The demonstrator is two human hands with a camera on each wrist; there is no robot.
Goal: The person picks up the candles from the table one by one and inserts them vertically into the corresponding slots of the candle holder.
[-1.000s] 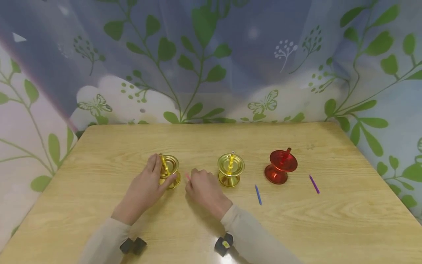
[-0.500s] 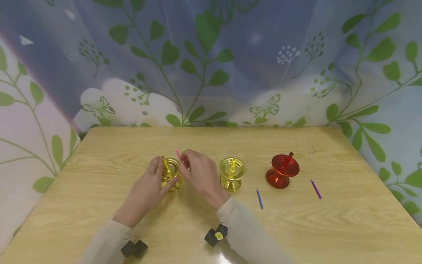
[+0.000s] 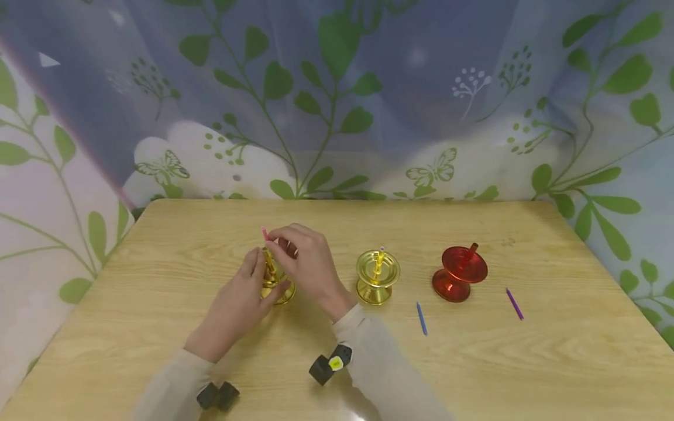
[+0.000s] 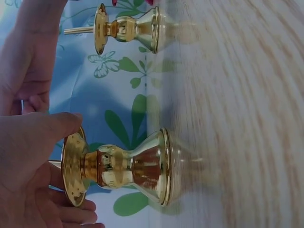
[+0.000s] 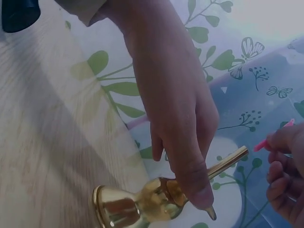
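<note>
On the left of the table stands a gold candle holder (image 3: 285, 296), its dish gripped at the rim between the thumb and fingers of my left hand (image 3: 234, 304). A thin pink candle (image 3: 264, 234) is pinched between the thumb and fingertips of my right hand (image 3: 313, 266). In the right wrist view the lower end of the candle is just off the open top of the holder's upright tube (image 5: 230, 160). My right hand hides part of the dish in the head view.
A second gold candle holder (image 3: 377, 273) with a candle in its tube stands right of my hands, and a red candle holder (image 3: 463, 266) farther right. A blue candle (image 3: 422, 318) and a purple candle (image 3: 514, 304) lie on the wooden table (image 3: 221, 228). Patterned curtain hangs behind.
My right hand has lifted the pink candle from beside the left gold holder and carried it up and leftward to its tube. My left hand keeps its grip on the holder.
</note>
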